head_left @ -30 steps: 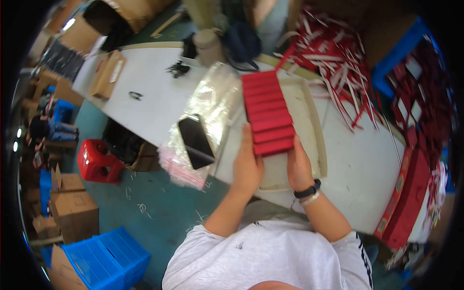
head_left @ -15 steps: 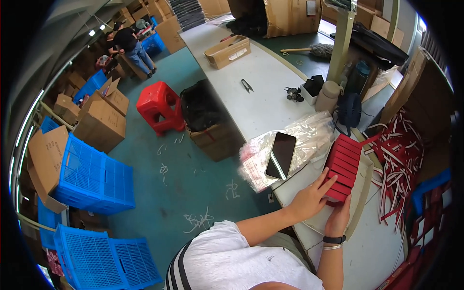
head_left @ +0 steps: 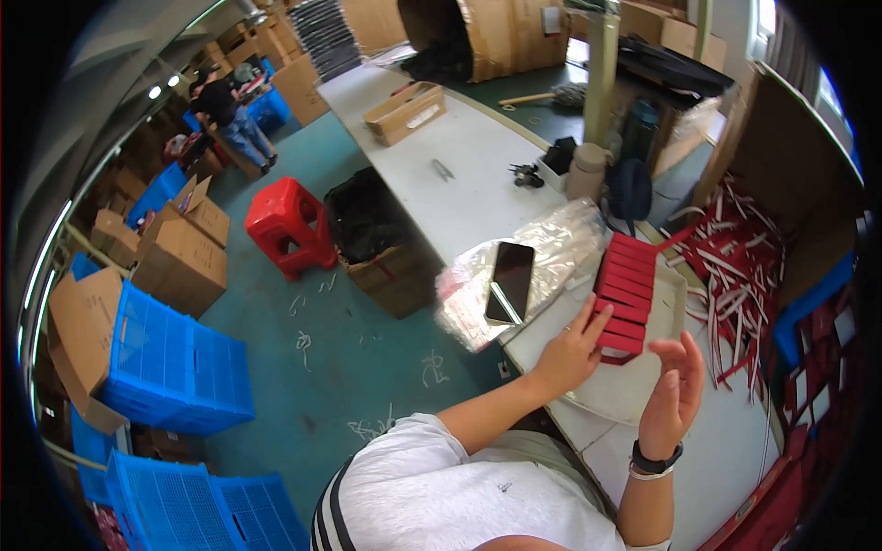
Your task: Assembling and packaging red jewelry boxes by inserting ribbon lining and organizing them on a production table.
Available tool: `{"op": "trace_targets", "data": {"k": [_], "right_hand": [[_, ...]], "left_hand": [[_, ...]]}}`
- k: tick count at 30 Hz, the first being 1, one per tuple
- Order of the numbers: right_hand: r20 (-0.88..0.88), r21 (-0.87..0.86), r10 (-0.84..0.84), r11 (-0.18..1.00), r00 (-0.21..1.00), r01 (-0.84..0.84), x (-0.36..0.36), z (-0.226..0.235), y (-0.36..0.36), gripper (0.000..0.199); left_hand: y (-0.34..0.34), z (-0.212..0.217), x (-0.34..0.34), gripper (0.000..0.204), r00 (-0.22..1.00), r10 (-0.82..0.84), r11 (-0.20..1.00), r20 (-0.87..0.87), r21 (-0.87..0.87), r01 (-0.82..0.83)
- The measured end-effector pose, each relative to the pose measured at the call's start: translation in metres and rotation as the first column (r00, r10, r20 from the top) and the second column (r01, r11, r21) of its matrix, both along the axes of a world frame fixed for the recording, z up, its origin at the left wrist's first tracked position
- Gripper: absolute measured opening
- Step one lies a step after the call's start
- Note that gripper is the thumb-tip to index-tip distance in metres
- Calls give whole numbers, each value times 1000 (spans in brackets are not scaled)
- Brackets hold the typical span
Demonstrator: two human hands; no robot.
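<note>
While the left hand (head_left: 571,347) rests its fingertips on the near end of a row of red boxes (head_left: 627,294), the right hand (head_left: 674,393) hovers just beside that end, open with fingers spread and holding nothing. The row lies in a neat line on a pale tray (head_left: 643,381) at the edge of the white table (head_left: 459,174), so the lining-up looks largely done, with perhaps only the nearest box left to square off; that is a judgement, as nothing shows how many more belong there. To the right, a loose heap of red and white flat strips (head_left: 735,266) lies scattered against a brown cardboard sheet, seemingly unsorted. Left of the row, a dark phone (head_left: 510,280) sits on a crinkled clear plastic bag (head_left: 542,253). Farther along the table lies a shallow open cardboard box (head_left: 404,112). On the floor stand a red stool (head_left: 287,225), a brown carton holding black material (head_left: 381,248), blue crates (head_left: 170,363) and stacked brown cartons (head_left: 184,248).
</note>
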State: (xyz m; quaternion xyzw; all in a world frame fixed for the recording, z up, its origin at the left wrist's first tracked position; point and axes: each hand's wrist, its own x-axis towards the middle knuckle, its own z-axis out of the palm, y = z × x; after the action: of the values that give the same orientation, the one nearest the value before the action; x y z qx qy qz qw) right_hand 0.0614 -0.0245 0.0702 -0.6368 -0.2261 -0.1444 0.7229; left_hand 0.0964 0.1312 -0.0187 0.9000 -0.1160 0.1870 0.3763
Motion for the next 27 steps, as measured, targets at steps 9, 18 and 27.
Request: {"op": "trace_targets", "data": {"k": [9, 18, 27], "right_hand": [[581, -534, 588, 797, 563, -282, -36, 119, 13, 28], [290, -666, 407, 735, 866, -122, -91, 143, -99, 35], [434, -404, -121, 859, 893, 313, -117, 72, -154, 26]], "left_hand": [[9, -6, 7, 82, 997, 70, 992, -14, 102, -69], [-5, 37, -31, 91, 986, 14, 995, 168, 95, -30], [-56, 43, -61, 29, 713, -575, 776, 400, -10, 631]]}}
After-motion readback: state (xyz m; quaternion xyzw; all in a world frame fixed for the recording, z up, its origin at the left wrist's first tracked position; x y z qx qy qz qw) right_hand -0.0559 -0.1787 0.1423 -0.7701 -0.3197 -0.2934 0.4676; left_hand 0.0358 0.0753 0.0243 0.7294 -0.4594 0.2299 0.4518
